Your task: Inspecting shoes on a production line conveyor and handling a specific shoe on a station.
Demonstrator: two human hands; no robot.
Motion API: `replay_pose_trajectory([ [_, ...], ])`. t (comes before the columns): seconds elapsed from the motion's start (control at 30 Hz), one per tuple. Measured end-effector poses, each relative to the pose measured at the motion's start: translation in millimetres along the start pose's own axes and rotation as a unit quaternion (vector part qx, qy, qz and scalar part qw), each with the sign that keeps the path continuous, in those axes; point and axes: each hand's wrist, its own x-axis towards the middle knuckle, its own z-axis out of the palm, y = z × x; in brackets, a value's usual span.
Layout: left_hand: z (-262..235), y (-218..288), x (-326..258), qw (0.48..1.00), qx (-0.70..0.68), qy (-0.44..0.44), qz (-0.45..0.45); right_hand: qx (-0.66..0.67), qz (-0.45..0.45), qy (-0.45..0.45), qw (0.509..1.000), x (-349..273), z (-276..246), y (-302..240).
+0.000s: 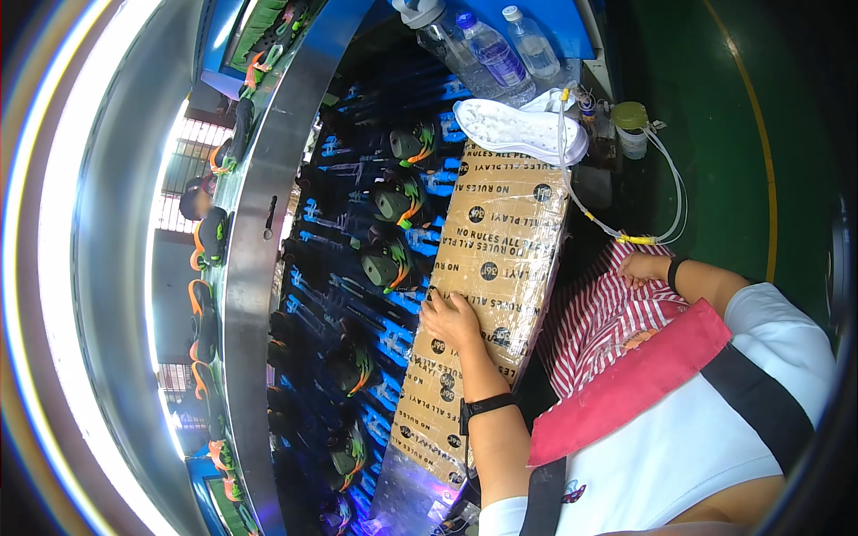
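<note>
Blue conveyor racks carry dark shoes (391, 261) past a cardboard-covered ledge (487, 268); three sit nearest, none picked up yet. Left hand (450, 319) rests flat, fingers spread, on the cardboard. Right hand (645, 267) lies loosely curled on the striped lap. One white sole (518, 130) and three bottles (492, 45) wait at the far end.

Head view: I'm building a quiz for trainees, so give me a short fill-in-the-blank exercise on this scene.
1. The left hand rests flat on a cardboard-covered ____.
2. The right hand lies on a red-and-white ____ cloth.
3. At the far end of the cardboard lies a white shoe ____.
4. Beyond it stand three clear plastic ____.

Missing words: board; striped; sole; bottles
</note>
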Motion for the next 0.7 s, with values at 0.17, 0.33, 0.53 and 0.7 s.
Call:
replay_pose_trajectory([
  [0.17, 0, 0, 0, 1.000, -0.001, 0.010, 0.003, -0.001, -0.004, 0.001, 1.000, 0, 1, 0],
  [0.33, -1, 2, 0, 1.000, -0.001, 0.003, -0.001, 0.003, -0.005, 0.001, 1.000, 2, 0, 4],
  [0.53, -2, -3, 0, 1.000, -0.001, -0.003, -0.012, -0.027, -0.005, 0.007, 1.000, -5, 5, -8],
  [0.7, 5, 6, 0, 1.000, -0.008, -0.012, 0.000, -0.009, -0.001, 0.009, 1.000, -6, -2, 4],
])
